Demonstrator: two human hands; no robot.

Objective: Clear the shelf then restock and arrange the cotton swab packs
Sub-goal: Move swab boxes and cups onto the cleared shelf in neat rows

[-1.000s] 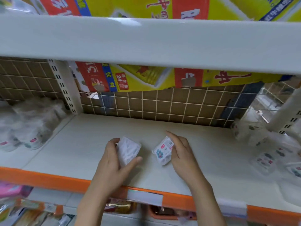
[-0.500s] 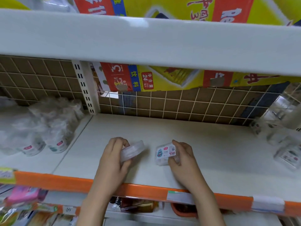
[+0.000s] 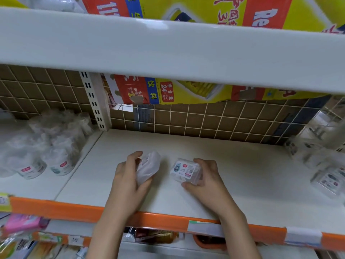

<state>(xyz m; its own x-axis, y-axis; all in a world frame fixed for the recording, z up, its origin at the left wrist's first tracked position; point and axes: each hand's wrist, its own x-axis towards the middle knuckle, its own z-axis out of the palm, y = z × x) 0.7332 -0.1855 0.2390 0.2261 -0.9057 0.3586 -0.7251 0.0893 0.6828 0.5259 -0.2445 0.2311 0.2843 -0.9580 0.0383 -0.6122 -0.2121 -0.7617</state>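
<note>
Both my hands are over the white shelf [image 3: 233, 165] near its front. My left hand [image 3: 128, 182] grips a clear plastic cotton swab pack [image 3: 149, 165], tilted on its edge with its plain side showing. My right hand [image 3: 207, 182] holds a second clear cotton swab pack [image 3: 186, 170] with a printed label facing up, low on the shelf surface. The two packs are a short gap apart. Several more labelled swab packs [image 3: 328, 180] lie loosely at the shelf's right end.
Round tubs in clear wrap [image 3: 56, 159] fill the neighbouring shelf section on the left, past a slotted upright [image 3: 96, 103]. A wire grid [image 3: 205, 120] backs the shelf. An upper shelf board [image 3: 168, 45] hangs overhead. An orange price rail [image 3: 158, 219] runs along the front edge.
My left hand has turned its pack further onto its edge. My right hand has lowered its pack flatter, label up. The view has shifted slightly, moving the shelf contents rightward in frame.
</note>
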